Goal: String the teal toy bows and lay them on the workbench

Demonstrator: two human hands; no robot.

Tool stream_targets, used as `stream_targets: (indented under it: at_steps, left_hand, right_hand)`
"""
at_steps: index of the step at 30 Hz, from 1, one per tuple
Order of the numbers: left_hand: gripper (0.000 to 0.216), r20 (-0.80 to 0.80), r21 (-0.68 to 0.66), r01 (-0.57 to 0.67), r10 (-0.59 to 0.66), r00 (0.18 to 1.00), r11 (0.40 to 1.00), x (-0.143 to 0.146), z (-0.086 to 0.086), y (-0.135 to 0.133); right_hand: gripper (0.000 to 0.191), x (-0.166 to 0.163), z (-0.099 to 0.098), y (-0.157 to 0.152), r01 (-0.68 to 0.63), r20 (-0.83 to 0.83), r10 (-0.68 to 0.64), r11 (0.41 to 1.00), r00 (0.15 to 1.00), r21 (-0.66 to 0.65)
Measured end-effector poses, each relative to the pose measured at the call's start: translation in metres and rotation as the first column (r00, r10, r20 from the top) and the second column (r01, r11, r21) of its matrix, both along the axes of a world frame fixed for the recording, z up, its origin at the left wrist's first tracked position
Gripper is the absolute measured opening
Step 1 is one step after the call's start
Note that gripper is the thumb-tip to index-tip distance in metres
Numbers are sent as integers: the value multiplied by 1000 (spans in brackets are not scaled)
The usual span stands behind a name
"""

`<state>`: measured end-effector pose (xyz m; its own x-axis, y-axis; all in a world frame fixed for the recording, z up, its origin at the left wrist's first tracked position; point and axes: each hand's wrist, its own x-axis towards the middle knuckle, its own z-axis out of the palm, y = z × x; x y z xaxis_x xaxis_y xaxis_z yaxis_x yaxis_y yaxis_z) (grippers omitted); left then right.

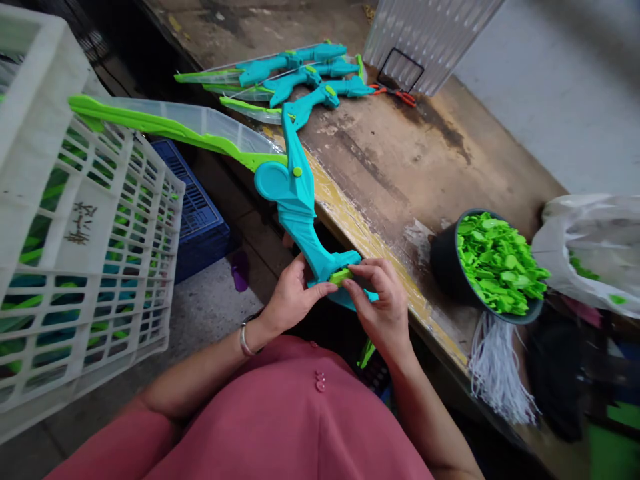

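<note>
1. The left hand (293,298) is closed around the lower end of a teal toy bow (295,193), thumb on top, which steadies it low in the middle of the frame, just off the worktop (400,167) edge.
2. The right hand (380,303) pinches a small green piece (341,275) against the bow's end, fingertips together on it, seemingly pressing it into place.
3. The bow rises towards the upper left; its green and clear limb (170,123) rests over the white crate (85,233), which seems to take the weight while both hands are busy at the near end.
4. A black bowl (443,263) of green pieces (497,263) sits right of centre on the worktop, close to the right hand for easy reach.
5. More bows (295,77) lie piled at the top centre of the worktop, out of the way. Red-handled scissors (400,95) lie beside them.
6. A blue crate (197,207) stands on the floor behind the white one.
</note>
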<state>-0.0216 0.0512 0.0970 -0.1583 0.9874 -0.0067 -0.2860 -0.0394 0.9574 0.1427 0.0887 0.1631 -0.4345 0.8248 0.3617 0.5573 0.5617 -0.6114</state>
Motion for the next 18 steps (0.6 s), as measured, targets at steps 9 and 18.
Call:
stream_targets:
  at_steps: [9,18]
  left_hand:
    - [40,-90,52,-25,29,996,998,-4,9,3]
    - [40,-118,39,-3,8,993,999,-8,9,1]
  right_hand:
    - [9,1,7,4,-56,76,49,994,996,90]
    - [16,8,8,16,-183,107,169,974,980,135]
